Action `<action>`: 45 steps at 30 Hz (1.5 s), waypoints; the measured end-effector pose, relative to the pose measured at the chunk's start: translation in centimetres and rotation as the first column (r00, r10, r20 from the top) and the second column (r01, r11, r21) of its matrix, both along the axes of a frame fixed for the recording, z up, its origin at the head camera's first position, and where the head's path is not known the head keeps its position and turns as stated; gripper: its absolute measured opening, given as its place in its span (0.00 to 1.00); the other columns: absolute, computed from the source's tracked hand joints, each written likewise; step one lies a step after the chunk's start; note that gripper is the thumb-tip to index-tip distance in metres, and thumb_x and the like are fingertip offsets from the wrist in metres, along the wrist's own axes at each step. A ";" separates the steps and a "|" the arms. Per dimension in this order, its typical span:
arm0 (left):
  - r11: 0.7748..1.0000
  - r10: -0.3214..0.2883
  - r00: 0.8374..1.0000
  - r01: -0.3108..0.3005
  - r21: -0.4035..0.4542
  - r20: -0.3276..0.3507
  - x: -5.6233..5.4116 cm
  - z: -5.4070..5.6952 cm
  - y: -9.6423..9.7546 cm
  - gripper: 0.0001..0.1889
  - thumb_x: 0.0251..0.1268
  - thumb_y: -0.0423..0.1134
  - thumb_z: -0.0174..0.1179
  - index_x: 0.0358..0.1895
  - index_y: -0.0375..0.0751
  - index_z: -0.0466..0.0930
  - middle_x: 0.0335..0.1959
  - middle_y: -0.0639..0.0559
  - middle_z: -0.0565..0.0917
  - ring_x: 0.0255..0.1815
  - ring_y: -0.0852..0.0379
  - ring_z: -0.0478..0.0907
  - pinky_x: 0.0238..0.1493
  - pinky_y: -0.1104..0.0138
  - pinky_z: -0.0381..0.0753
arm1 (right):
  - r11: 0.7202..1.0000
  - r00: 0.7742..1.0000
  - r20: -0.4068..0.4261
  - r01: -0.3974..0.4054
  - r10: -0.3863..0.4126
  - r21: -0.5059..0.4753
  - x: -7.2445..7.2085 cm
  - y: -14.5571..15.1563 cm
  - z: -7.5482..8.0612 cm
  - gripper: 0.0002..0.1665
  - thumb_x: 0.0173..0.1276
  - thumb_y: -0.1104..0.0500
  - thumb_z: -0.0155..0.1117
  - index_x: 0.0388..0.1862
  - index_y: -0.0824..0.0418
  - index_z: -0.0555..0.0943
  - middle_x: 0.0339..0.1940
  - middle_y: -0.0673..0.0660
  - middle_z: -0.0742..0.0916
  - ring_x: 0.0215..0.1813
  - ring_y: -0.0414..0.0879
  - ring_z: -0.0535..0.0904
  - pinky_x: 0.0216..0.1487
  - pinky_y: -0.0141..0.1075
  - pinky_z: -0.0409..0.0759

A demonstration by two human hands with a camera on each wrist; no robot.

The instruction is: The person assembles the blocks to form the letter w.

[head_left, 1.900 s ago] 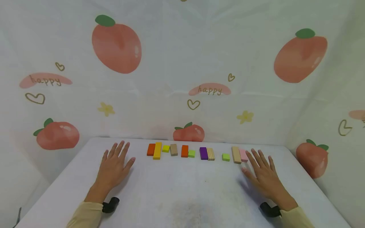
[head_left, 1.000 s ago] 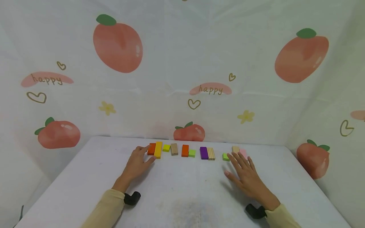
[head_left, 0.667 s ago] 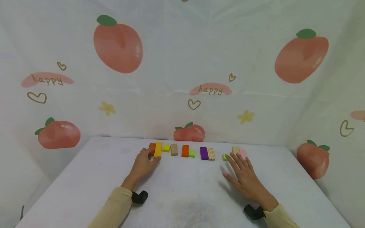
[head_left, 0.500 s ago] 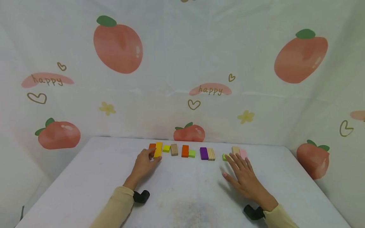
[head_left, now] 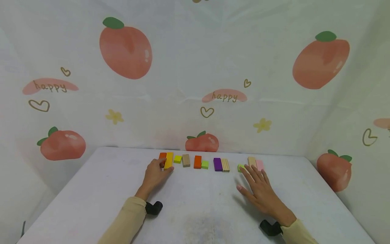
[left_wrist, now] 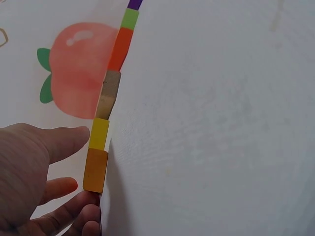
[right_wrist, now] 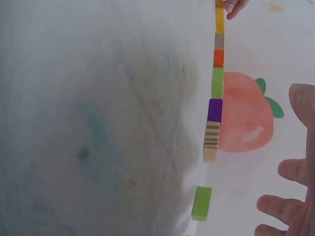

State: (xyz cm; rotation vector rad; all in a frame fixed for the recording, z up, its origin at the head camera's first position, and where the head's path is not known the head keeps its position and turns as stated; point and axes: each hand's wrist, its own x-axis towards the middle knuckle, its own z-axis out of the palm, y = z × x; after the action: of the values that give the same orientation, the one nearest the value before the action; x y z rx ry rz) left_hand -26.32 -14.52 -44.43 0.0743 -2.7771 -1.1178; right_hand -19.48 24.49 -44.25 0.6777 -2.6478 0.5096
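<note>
My left hand [head_left: 156,174] is at the left end of a row of small wooden blocks. Its bent fingers reach over the gap between a red-orange block [head_left: 163,156] and a long yellow-orange block [head_left: 169,160], the thumb by the long block's near corner. In the left wrist view that block [left_wrist: 95,170] stands beside the fingertips, while the thumb tip shows apart from it. Spread fingers of my right hand [head_left: 262,191] extend over the row's right end, holding nothing. Under them lie a light-green block [head_left: 240,167], partly covered, a natural wood block [head_left: 251,161] and a pink block [head_left: 259,165].
Between the hands the row continues with a bright yellow block [head_left: 178,159], a tan block [head_left: 186,160], a red-orange block [head_left: 197,162], a light-green block [head_left: 205,164], a purple block [head_left: 217,164] and a striped block [head_left: 225,165]. A fruit-print curtain [head_left: 176,67] hangs behind the white table [head_left: 189,203].
From the table's left side, my left hand has moved right to the yellow-orange block, its fingers bending. My right hand has shifted left over the light-green block. Recently both barely move.
</note>
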 end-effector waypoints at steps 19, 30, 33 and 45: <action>0.998 0.054 0.998 -0.053 0.025 -0.034 -0.3 -0.3 0.5 0.29 0.61 0.40 0.71 0.61 0.25 0.78 0.38 0.41 0.80 0.40 0.46 0.74 0.44 0.56 0.77 | 1.000 1.000 0.018 0.001 -0.001 0.000 0.1 -0.1 -0.2 0.39 0.75 0.45 0.61 0.77 0.63 0.67 0.76 0.68 0.69 0.76 0.70 0.57 0.70 0.70 0.48; 0.996 0.073 0.997 -0.072 0.056 -0.004 0.0 0.0 0.8 0.29 0.61 0.40 0.70 0.63 0.26 0.77 0.41 0.40 0.80 0.42 0.46 0.75 0.46 0.55 0.79 | 1.000 1.000 0.023 0.005 -0.005 0.004 0.0 -0.1 -0.3 0.39 0.75 0.45 0.61 0.77 0.62 0.67 0.75 0.67 0.69 0.76 0.70 0.57 0.70 0.70 0.48; 0.996 0.073 0.997 -0.073 0.055 0.000 0.4 0.2 0.9 0.29 0.61 0.39 0.70 0.63 0.26 0.77 0.42 0.40 0.81 0.42 0.46 0.75 0.48 0.55 0.81 | 1.000 0.999 0.034 0.005 -0.005 0.000 0.0 -0.1 -0.2 0.39 0.75 0.44 0.61 0.77 0.62 0.66 0.76 0.67 0.69 0.76 0.70 0.57 0.70 0.70 0.47; 0.997 0.073 0.995 -0.073 -0.004 0.069 1.8 0.8 0.7 0.29 0.57 0.36 0.66 0.63 0.27 0.78 0.40 0.40 0.80 0.38 0.47 0.74 0.41 0.55 0.81 | 1.000 0.998 0.061 0.007 -0.006 -0.005 0.2 -0.4 0.1 0.40 0.75 0.44 0.61 0.78 0.61 0.65 0.77 0.66 0.68 0.77 0.70 0.56 0.70 0.71 0.47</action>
State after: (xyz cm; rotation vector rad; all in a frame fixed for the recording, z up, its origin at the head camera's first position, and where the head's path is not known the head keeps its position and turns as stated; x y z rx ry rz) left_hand -24.56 -13.85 -43.64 0.2171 -2.8101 -1.1161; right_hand -19.23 24.08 -44.14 0.6619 -2.7032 0.5435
